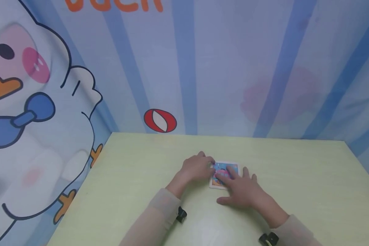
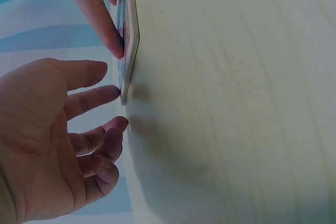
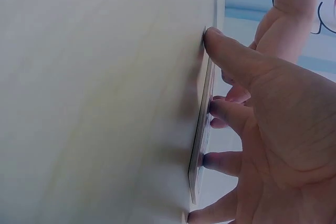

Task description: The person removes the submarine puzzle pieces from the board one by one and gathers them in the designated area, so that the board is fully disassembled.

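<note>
A small square picture board [image 1: 222,166] with a pale border and a blue, pink and orange print lies flat on the table. My right hand [image 1: 244,189] spreads over its right side, with fingertips resting on the picture. In the right wrist view, the board's thin edge [image 3: 198,153] shows under those fingertips, and the thumb [image 3: 231,51] is extended beside it. My left hand [image 1: 196,168] is at the board's left edge. From the left wrist view, its index fingertip [image 2: 114,93] touches the board's corner while the other fingers bend loosely, gripping nothing.
The pale yellow table [image 1: 295,177] extends around the board. Behind it hangs a blue striped cloth [image 1: 221,68] printed with a red-and-white ball, and a large cartoon duck [image 1: 49,147] covers the left side. Small black devices [image 1: 181,214] sit at both wrists.
</note>
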